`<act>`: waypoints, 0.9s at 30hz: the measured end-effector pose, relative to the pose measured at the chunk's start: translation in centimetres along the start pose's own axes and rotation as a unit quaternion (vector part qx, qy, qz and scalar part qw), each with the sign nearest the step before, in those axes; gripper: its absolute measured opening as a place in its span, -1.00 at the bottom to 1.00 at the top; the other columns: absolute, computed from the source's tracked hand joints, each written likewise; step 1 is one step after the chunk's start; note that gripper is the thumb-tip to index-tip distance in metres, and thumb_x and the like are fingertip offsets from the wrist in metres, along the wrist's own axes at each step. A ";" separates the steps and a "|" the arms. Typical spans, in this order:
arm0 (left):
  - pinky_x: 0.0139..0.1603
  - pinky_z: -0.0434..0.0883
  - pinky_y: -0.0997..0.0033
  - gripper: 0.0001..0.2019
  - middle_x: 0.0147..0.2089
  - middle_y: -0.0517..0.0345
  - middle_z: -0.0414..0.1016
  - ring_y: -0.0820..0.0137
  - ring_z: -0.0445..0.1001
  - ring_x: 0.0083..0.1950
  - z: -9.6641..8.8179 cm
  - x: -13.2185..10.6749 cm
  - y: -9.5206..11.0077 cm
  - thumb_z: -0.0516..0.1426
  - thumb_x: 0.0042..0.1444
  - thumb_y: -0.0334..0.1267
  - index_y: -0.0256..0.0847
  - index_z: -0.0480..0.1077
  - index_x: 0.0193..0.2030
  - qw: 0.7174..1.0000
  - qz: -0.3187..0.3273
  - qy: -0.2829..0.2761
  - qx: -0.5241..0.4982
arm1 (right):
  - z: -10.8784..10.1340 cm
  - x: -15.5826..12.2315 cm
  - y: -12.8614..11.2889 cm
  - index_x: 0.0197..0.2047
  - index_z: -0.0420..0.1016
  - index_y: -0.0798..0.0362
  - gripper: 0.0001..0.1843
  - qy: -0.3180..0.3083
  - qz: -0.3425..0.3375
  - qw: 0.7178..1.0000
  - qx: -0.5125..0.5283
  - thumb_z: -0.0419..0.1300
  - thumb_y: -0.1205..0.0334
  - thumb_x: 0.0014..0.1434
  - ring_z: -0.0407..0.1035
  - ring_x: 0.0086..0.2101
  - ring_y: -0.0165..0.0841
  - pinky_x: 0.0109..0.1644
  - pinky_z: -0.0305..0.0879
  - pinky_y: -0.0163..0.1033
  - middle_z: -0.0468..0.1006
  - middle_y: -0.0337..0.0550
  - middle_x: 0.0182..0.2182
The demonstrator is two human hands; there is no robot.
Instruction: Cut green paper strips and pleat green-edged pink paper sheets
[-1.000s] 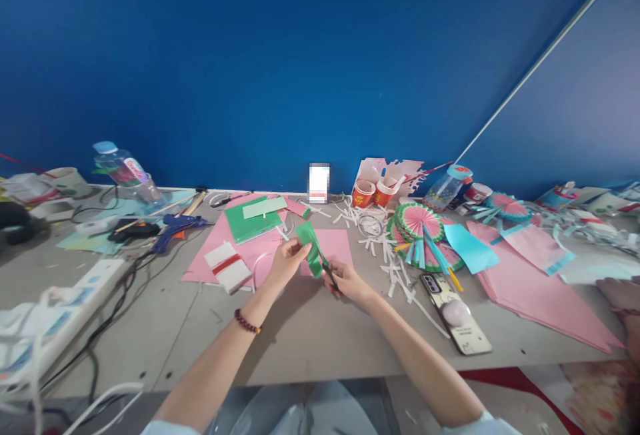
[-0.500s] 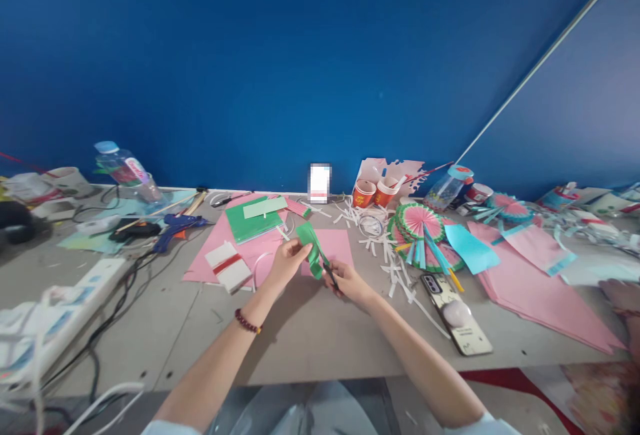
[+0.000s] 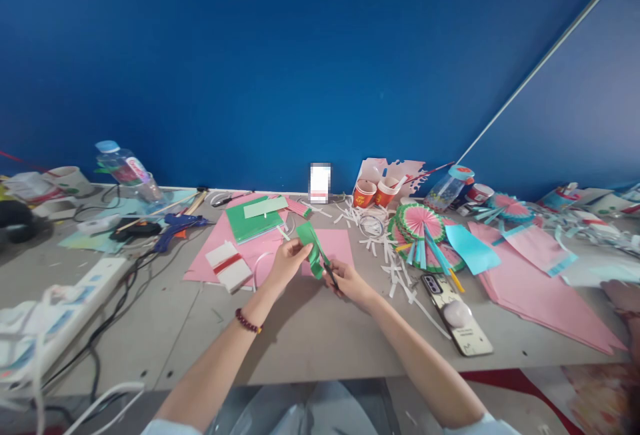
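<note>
A piece of green paper (image 3: pixel 307 235) is pinched in my left hand (image 3: pixel 290 258), its lower end curling down as a strip. My right hand (image 3: pixel 347 281) is closed round the dark handles of a pair of scissors (image 3: pixel 329 273), whose blades point up along the green paper's right side. Fingers partly cover the handles. Both hands are above the table, in front of a pink sheet (image 3: pixel 340 248). Left of them lie a stack of green paper (image 3: pixel 250 225) with a pale green strip (image 3: pixel 265 207) on top, and a white bundle with a red band (image 3: pixel 229 267).
White paper scraps (image 3: pixel 395 275), pink-and-green paper fans (image 3: pixel 420 228) and a phone (image 3: pixel 457 315) lie to the right. Red paper cups (image 3: pixel 365 193) stand behind. A blue glue gun (image 3: pixel 177 227), bottle (image 3: pixel 125 168) and power strip (image 3: pixel 75 315) are left. Another person's hand (image 3: pixel 620 298) is far right.
Almost nothing differs. My hands, the green paper and the scissors keep nearly the same place, and the view has shifted very slightly.
</note>
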State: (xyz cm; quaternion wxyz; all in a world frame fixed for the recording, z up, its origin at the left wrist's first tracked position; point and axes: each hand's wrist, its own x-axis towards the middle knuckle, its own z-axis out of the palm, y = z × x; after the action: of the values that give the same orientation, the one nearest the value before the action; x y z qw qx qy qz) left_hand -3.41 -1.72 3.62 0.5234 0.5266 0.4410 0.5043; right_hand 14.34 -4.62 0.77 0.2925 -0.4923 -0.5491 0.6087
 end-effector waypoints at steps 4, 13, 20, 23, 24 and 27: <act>-0.39 0.33 0.47 -0.66 -0.51 0.17 0.41 0.44 0.36 -0.44 0.1 -0.1 0.3 0.23 -0.08 0.03 -0.26 0.40 -0.47 1.000 -0.003 0.002 0.005 | 0.0 -0.1 -0.1 -0.38 0.18 0.01 -0.63 -0.001 0.002 1.000 0.005 0.18 -0.09 0.07 0.04 -0.76 -0.61 -0.74 -0.11 -0.47 0.29 -0.45 -0.68; -0.41 0.31 0.49 -0.69 -0.52 0.19 0.39 0.46 0.34 -0.45 0.0 0.0 0.1 0.22 -0.06 -0.01 -0.26 0.40 -0.47 1.000 -0.001 0.002 0.009 | 0.0 0.0 0.0 -0.37 0.18 0.01 -0.66 -0.002 -0.001 1.000 0.010 0.18 -0.06 0.09 0.04 -0.76 -0.61 -0.72 -0.10 -0.47 0.29 -0.46 -0.68; -0.41 0.30 0.49 -0.69 -0.53 0.20 0.40 0.46 0.35 -0.46 0.0 -0.1 0.3 0.23 -0.08 -0.01 -0.26 0.40 -0.48 1.000 -0.009 0.009 0.012 | 0.1 0.0 -0.1 -0.38 0.18 0.01 -0.69 0.001 0.000 1.000 0.006 0.17 -0.03 0.10 0.03 -0.76 -0.61 -0.73 -0.09 -0.47 0.28 -0.46 -0.69; -0.40 0.30 0.48 -0.68 -0.52 0.20 0.40 0.45 0.35 -0.45 0.0 -0.1 0.4 0.23 -0.08 0.00 -0.26 0.39 -0.48 1.000 -0.009 0.009 0.010 | 0.1 -0.1 -0.3 -0.38 0.18 0.01 -0.69 0.002 -0.002 1.000 0.008 0.17 -0.02 0.09 0.03 -0.76 -0.61 -0.72 -0.09 -0.47 0.26 -0.47 -0.69; -0.40 0.30 0.48 -0.68 -0.52 0.19 0.39 0.45 0.35 -0.45 0.0 -0.1 0.4 0.23 -0.08 0.00 -0.26 0.39 -0.48 1.000 -0.009 0.008 0.011 | 0.1 -0.1 -0.4 -0.38 0.18 0.01 -0.69 0.003 0.001 1.000 0.007 0.18 -0.02 0.09 0.02 -0.76 -0.61 -0.73 -0.10 -0.47 0.27 -0.47 -0.69; -0.39 0.30 0.48 -0.68 -0.52 0.19 0.38 0.45 0.35 -0.44 0.0 -0.1 0.4 0.22 -0.07 0.00 -0.26 0.39 -0.48 1.000 -0.008 0.005 0.014 | 0.2 -0.2 -0.5 -0.38 0.18 0.01 -0.67 0.005 0.010 1.000 0.002 0.18 -0.04 0.08 0.02 -0.77 -0.61 -0.74 -0.11 -0.47 0.28 -0.47 -0.69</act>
State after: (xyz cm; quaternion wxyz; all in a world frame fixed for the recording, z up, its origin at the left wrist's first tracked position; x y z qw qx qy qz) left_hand -3.44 -1.84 4.01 0.5180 0.5279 0.4547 0.4962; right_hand 14.17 -4.77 1.34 0.2902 -0.5003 -0.5419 0.6097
